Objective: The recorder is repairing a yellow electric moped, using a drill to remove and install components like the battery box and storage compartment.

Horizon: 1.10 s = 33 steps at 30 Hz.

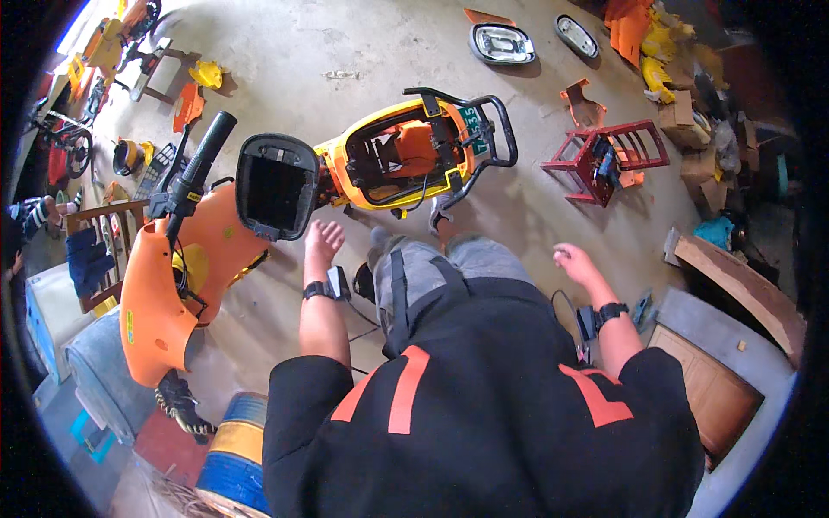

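1. Left side: black tub (278, 188) near the handlebar (205, 157); left hand (323, 243) just beside it, released.
2. Middle, far: yellow scooter body (371, 119); I'd steady it by its black rail (509, 138).
3. Right: right hand (577, 264) curled; can't tell whether grasping.

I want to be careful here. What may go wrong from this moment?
The left hand is close to the black rimmed part in front of the yellow scooter body, so a careless swing might knock it.

Tools lie loose on the red chair; a bump to the chair could drop them.

A curved orange panel lies on the floor beyond the chair, where a foot might trip on it.
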{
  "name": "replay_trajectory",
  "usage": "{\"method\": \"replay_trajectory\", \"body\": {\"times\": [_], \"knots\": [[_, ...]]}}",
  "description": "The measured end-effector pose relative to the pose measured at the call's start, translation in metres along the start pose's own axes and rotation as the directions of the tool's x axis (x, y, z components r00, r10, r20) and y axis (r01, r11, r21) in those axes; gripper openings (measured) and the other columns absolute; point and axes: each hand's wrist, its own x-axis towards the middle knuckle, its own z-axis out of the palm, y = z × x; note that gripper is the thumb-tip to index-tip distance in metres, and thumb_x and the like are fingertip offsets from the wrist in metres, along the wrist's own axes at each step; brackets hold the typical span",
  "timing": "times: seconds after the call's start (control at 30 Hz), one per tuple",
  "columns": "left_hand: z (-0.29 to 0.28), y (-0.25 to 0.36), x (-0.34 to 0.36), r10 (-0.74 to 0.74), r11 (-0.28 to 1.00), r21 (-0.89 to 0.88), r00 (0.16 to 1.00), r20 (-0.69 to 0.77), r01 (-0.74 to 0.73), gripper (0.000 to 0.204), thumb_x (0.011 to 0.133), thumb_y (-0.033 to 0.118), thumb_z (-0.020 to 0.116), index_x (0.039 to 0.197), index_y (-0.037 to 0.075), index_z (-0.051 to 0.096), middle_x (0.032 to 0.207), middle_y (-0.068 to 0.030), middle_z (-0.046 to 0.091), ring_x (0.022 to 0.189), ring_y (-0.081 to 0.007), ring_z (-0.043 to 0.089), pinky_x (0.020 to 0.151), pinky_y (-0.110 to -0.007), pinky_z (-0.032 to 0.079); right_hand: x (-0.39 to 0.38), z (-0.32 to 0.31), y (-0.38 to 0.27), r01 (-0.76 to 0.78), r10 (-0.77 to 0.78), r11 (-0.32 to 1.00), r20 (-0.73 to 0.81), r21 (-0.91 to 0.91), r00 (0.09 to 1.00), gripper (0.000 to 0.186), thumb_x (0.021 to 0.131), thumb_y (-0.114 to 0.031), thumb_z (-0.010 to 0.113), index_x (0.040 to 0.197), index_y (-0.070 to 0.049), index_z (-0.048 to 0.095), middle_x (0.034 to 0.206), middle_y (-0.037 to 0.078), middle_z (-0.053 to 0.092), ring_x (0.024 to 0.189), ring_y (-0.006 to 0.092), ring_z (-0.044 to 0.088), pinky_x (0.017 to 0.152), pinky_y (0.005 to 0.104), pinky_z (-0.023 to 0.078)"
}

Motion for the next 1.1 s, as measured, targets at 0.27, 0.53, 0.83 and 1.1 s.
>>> {"method": "replay_trajectory", "body": {"times": [0.27, 0.53, 0.83, 1.1], "knots": [[0.059, -0.062, -0.053, -0.111, 0.964, 0.252, 0.990, 0.092, 0.085, 0.033, 0.090, 0.018, 0.045, 0.117, 0.000, 0.045, 0.110, -0.0124, 0.060, 0.090, -0.0261, 0.063, 0.075, -0.038, 0.052, 0.082, -0.047, -0.118, 0.306, -0.331, 0.940, -0.192, -0.149, 0.924, 0.036, 0.091, -0.027, 0.053, 0.114, 0.000, 0.055, 0.103, 0.022, 0.062, 0.097, 0.0302, 0.060, 0.085, 0.0366, 0.047], [0.207, -0.121, -0.023, 0.425, 0.235, 0.791, 0.792, 0.438, -0.564, 0.033, 0.083, 0.021, 0.063, 0.108, -0.001, 0.058, 0.091, -0.0141, 0.067, 0.084, -0.0225, 0.065, 0.076, -0.032, 0.051, 0.176, -0.043, -0.227, 0.539, -0.544, 0.839, -0.078, -0.077, 0.836, 0.047, 0.089, -0.041, 0.050, 0.111, 0.000, 0.051, 0.096, 0.025, 0.062, 0.092, 0.0384, 0.060, 0.080, 0.0452, 0.047], [0.308, -0.145, 0.000, 0.386, 0.036, 0.997, 0.921, 0.053, -0.073, 0.037, 0.078, 0.039, 0.065, 0.104, 0.013, 0.063, 0.091, -0.0108, 0.067, 0.091, -0.0283, 0.063, 0.079, -0.040, 0.046, 0.201, -0.052, -0.256, 0.436, -0.345, 0.858, 0.323, -0.271, 0.881, 0.042, 0.090, -0.039, 0.048, 0.095, 0.003, 0.048, 0.087, 0.028, 0.061, 0.087, 0.0444, 0.059, 0.076, 0.0516, 0.045], [0.309, -0.148, 0.004, 0.362, 0.304, 0.951, 0.917, -0.165, 0.051, 0.044, 0.072, 0.038, 0.072, 0.109, 0.016, 0.064, 0.102, -0.0081, 0.066, 0.097, -0.0242, 0.062, 0.084, -0.038, 0.047, 0.205, -0.043, -0.259, 0.444, -0.330, 0.859, 0.387, -0.255, 0.861, 0.043, 0.090, -0.038, 0.051, 0.091, 0.005, 0.049, 0.082, 0.027, 0.061, 0.082, 0.0421, 0.060, 0.072, 0.0501, 0.046]]}}
